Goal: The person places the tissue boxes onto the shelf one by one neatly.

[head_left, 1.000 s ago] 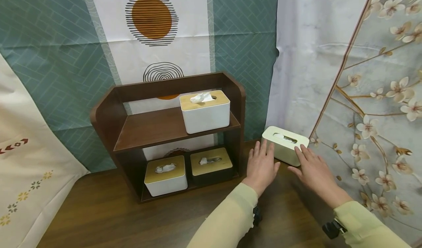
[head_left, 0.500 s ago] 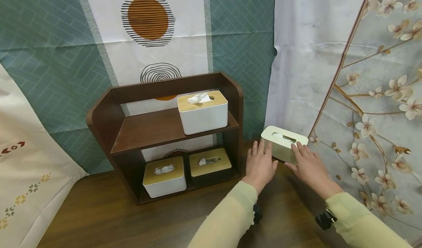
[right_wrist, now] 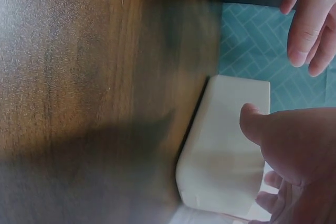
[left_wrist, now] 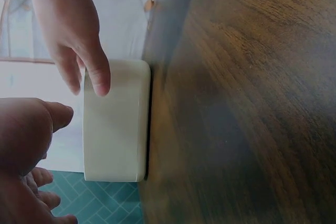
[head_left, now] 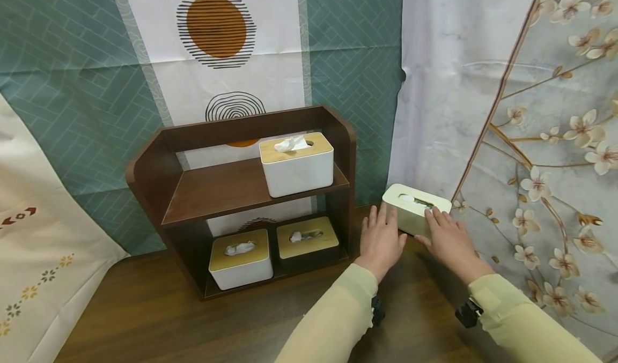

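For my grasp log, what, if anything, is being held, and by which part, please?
Nothing is held; left hand and right hand extend toward the cream box.

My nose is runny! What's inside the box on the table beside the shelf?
What looks like white tissue shows in the slot; the pale box itself covers anything deeper.

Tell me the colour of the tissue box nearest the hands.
The tissue box is pale cream; the head view shows it best.

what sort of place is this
Probably a staged tabletop corner: a teal-and-white patterned cloth backdrop hangs behind a dark brown two-tier shelf, which stands on a brown wood-grain table.
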### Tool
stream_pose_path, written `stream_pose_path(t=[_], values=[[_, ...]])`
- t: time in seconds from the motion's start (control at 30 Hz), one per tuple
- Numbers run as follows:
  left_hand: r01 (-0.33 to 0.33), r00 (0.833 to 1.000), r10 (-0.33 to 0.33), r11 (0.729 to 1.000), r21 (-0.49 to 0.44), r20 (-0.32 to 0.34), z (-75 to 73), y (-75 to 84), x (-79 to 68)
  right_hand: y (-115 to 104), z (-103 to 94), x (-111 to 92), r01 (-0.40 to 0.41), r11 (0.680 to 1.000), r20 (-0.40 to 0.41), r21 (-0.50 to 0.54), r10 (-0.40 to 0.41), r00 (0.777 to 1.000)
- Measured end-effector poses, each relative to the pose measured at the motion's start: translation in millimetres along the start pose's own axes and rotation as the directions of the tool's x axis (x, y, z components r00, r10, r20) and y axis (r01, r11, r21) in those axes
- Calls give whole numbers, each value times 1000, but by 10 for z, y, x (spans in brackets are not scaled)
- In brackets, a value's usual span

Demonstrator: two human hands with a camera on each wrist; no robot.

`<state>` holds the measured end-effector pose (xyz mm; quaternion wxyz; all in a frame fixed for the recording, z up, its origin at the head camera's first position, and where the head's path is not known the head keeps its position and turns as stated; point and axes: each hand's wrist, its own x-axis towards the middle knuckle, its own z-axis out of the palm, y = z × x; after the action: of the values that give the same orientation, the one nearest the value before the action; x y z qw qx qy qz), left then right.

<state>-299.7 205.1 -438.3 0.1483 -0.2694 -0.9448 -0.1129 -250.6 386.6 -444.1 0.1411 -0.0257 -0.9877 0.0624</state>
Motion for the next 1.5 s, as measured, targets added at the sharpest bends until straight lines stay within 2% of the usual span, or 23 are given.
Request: stream_pose_path(t=[0.43,0.83,1.2,1.4,1.5], values=[[26,998,-25,1000,-12,50,67,-30,2,14,54,15,-12,1000,41,-9,13,999],[8,1000,-8,1000,-1,26,49,0,12,13,8,-73,30,999,11,-16,-30,999],[-14,999,13,1000,16,37,41,17,3,-38,-25,-236,78,997,-33,7,-77,996],[5,998,-3,999,-42,56,56,3,14,-56,-36,-308,97,995,-49,9,-96,994],[23,998,-15,992,-125,62,80,-10,23,-59,-41,-343,104,994,-58,21,-103,993]])
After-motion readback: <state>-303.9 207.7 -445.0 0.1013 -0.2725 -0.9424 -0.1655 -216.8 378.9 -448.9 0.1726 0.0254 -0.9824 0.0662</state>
